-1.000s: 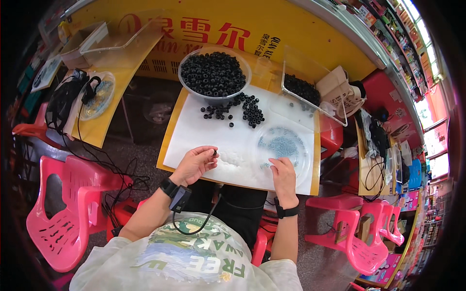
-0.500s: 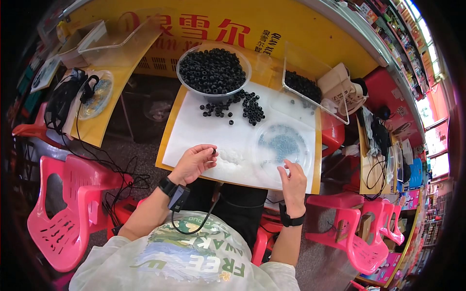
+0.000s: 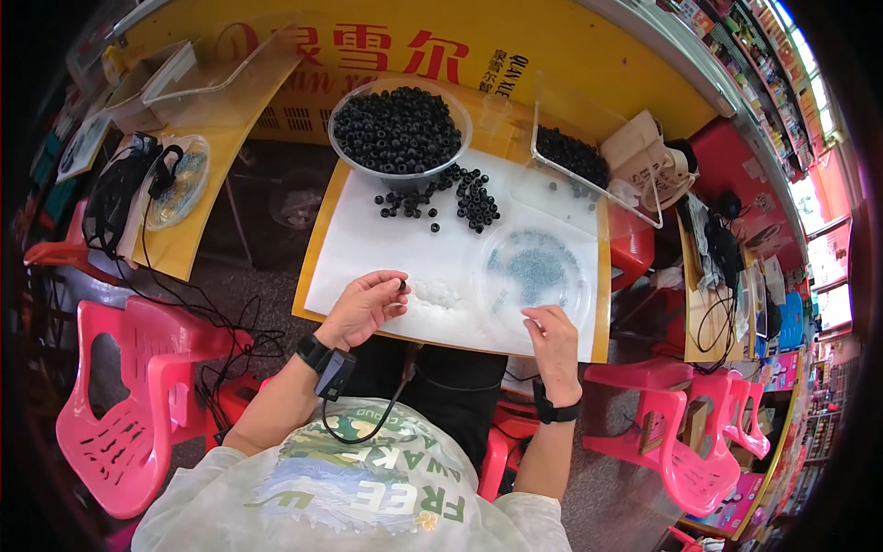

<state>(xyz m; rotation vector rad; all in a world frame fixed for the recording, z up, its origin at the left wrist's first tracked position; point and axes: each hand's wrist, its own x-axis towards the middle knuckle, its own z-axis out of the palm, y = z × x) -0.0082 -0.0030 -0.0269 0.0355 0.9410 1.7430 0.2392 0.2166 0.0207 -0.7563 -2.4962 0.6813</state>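
My left hand pinches a small black bead between thumb and fingertips, above the near left part of a white sheet. Close to the bead lies a patch of whitish clear grains. My right hand is at the near edge of a clear round tray, thumb and forefinger drawn together; anything between them is too small to make out. Tiny pale-blue pieces are spread in that tray. Farther back, loose black beads lie before a clear bowl heaped with black beads.
A clear tilted bin with black beads stands at the back right beside a beige bag. A yellow panel rises behind the table. Pink chairs stand on both sides. A cable hangs from my left wrist device.
My right thumb and forefinger have come together from a wider gap. The left hand keeps its hold on the bead. The view has shifted slightly.
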